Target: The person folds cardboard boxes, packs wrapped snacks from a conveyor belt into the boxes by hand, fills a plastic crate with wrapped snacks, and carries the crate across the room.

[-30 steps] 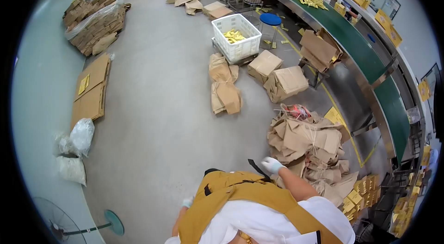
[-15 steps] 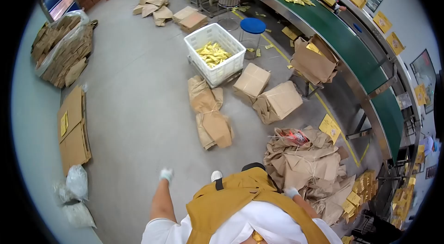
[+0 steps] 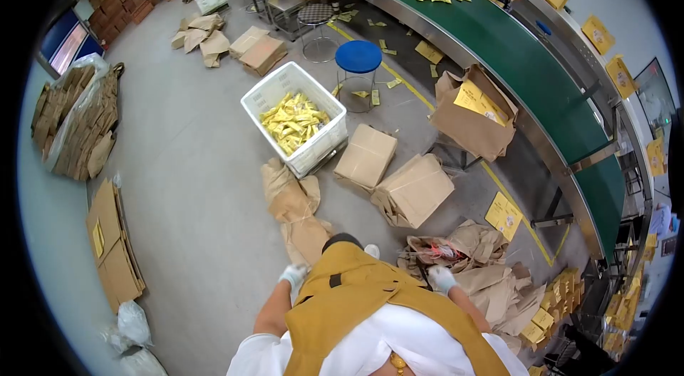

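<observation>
My left hand (image 3: 293, 275), in a white glove, is low beside my brown apron (image 3: 349, 280), near a tied brown paper bundle (image 3: 293, 206) on the floor. My right hand (image 3: 442, 279), also gloved, is on the other side of the apron, close to a heap of crumpled brown paper (image 3: 491, 290). Reddish strands (image 3: 443, 252) show on top of that heap. The fingers of both hands are too small and blurred to make out. Ahead stands a white plastic crate (image 3: 324, 144) holding yellow packets (image 3: 293, 122).
Two paper-wrapped packages (image 3: 366, 155) (image 3: 415, 191) lie right of the crate, with a blue stool (image 3: 358, 57) behind. A green conveyor belt (image 3: 513, 66) curves along the right, with people beyond it. Flattened cardboard (image 3: 112, 248) leans against the left wall.
I have moved forward, so the crate, packages and paper bundle appear nearer. My left hand has come in from out at the side toward the apron; my right hand has moved forward into clearer view.
</observation>
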